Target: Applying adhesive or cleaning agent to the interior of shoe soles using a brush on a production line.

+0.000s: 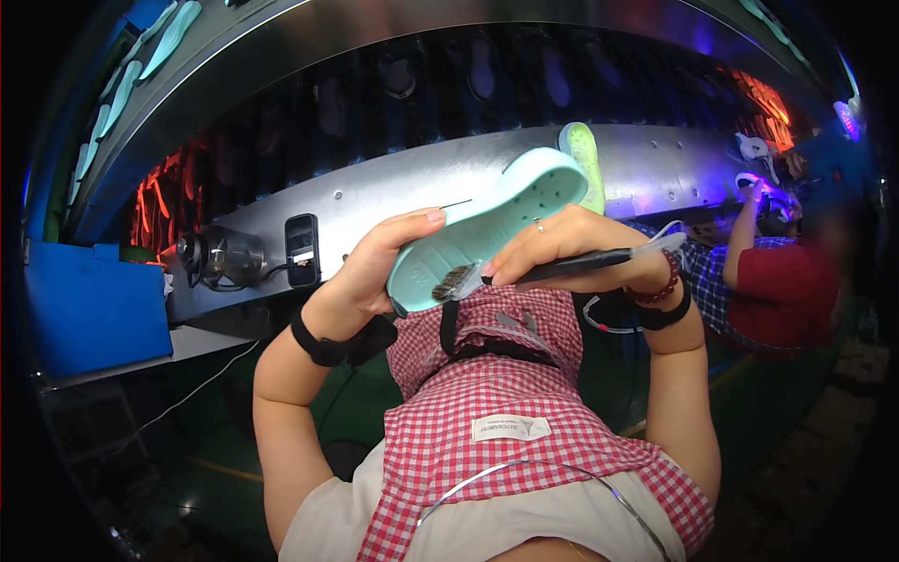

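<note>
My left hand (379, 258) grips a pale turquoise shoe sole (534, 183) by its near end, thumb on the rim. The sole is tilted with its hollow inner face toward me, and small holes dot its far end. In my right hand (590, 244) is a brush (573, 267) with a black handle and clear plastic around its neck. Its dark bristles (453, 283) touch the sole's inner face at the end near my left hand. The right fingertips are close to the brush's neck, above the sole.
A yellow-green sole (585, 155) lies on the metal worktop (393, 192) behind. To the left stand a black upright device (302, 248), a clear-sided container (234, 258) and a blue box (103, 309). A co-worker in red (782, 290) sits at the right. Red-glowing elements flank the dark tunnel.
</note>
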`<state>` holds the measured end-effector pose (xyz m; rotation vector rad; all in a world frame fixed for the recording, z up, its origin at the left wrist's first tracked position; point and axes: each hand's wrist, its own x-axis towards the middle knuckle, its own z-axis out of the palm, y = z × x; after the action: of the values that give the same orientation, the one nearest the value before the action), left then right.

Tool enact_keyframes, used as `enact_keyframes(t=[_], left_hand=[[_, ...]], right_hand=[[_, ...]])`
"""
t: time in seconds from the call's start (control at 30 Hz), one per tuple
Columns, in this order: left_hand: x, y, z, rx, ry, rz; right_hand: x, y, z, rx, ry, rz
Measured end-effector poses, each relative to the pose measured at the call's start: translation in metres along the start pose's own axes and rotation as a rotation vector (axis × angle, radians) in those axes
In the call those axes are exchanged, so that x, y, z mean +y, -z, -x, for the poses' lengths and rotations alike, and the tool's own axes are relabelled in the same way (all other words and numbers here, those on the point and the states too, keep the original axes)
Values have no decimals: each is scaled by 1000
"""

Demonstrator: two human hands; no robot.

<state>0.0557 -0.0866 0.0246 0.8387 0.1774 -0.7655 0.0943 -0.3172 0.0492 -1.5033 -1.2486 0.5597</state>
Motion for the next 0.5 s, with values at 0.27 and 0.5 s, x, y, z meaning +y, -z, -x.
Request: enact_keyframes(t=[0.27,0.5], left_hand=[[-1,6,6,75,20,-73],[-5,17,11,106,19,-120]], right_hand=[[-7,12,8,-20,-50,123],[-12,16,12,-92,-113,205]])
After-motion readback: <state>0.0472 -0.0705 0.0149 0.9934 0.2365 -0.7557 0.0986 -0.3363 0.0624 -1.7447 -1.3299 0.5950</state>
